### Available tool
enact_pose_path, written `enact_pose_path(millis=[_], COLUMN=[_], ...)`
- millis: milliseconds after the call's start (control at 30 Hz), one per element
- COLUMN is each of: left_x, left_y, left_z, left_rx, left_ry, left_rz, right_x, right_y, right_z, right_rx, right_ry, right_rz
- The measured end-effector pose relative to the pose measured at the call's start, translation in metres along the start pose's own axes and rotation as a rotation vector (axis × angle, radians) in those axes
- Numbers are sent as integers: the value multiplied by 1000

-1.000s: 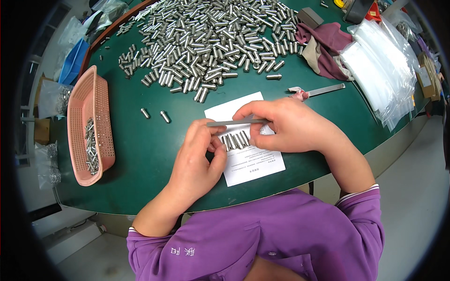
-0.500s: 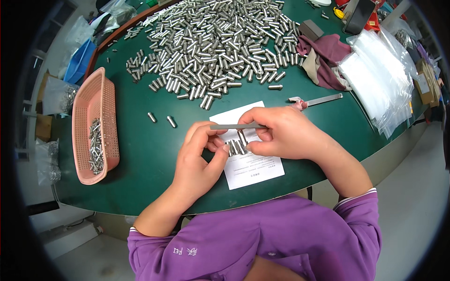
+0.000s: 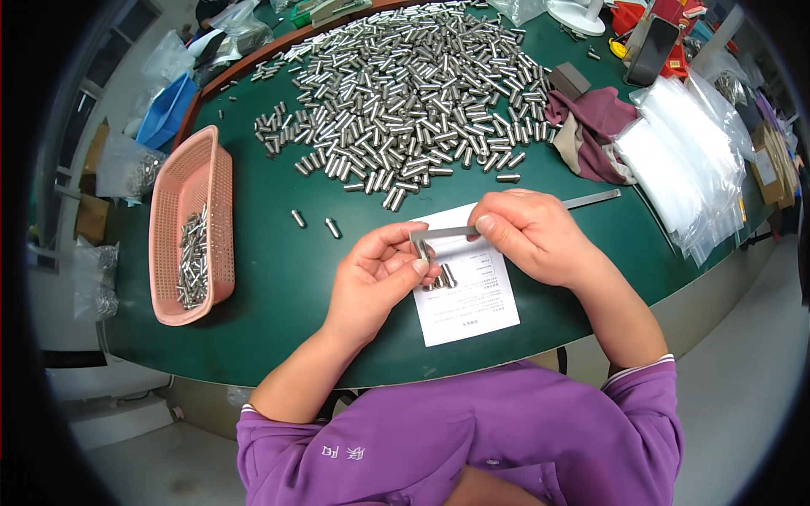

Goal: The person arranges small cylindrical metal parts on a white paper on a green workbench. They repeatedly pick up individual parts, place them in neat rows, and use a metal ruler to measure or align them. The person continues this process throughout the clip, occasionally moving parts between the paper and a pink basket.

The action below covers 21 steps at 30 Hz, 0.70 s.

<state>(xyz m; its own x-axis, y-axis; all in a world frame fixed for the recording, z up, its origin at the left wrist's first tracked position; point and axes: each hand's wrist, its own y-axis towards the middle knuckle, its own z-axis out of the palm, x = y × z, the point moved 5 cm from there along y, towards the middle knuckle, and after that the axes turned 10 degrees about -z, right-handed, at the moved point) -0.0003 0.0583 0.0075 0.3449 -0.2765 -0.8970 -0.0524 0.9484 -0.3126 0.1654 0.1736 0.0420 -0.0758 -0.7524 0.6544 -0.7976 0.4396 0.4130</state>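
Observation:
My right hand (image 3: pixel 527 236) pinches one end of a flat grey metal bar (image 3: pixel 445 233) between thumb and fingers. The bar's other end reaches over to the fingertips of my left hand (image 3: pixel 367 274). A small shiny metal pin (image 3: pixel 423 250) is gripped upright in my left fingers, its top just under the bar. Several more pins (image 3: pixel 448 276) stand or lie beside those fingers, above a printed white sheet (image 3: pixel 468 320); my left hand partly hides them. Two loose pins, one (image 3: pixel 299 218) left of the other (image 3: pixel 332 228), lie beyond my left hand.
A large heap of metal pins (image 3: pixel 413 101) covers the far table. At left stands a pink basket (image 3: pixel 159 261) with pins inside. To the right are a maroon cloth (image 3: pixel 603 126), clear plastic bags (image 3: pixel 683 160), a dark block (image 3: pixel 569 80) and a flat metal strip (image 3: pixel 595 199).
My right hand has shifted right along the bar, away from the pins. The bar now slants slightly, and my left fingers hold a pin under its left end. The whole view has shifted slightly.

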Motion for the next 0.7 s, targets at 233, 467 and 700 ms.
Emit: enact_pose_path(millis=[233,467,700], left_x=[3,4,5], left_y=[1,-2,-1], left_z=[-1,3,7], left_rx=[-1,-11,15], left_ry=[-18,38,-2], left_rz=[0,-38,-39], right_x=[1,6,11], right_y=[-2,2,7], right_z=[5,8,14], right_rx=[72,17,9], right_ry=[-31,56,72], right_rz=[121,113,88])
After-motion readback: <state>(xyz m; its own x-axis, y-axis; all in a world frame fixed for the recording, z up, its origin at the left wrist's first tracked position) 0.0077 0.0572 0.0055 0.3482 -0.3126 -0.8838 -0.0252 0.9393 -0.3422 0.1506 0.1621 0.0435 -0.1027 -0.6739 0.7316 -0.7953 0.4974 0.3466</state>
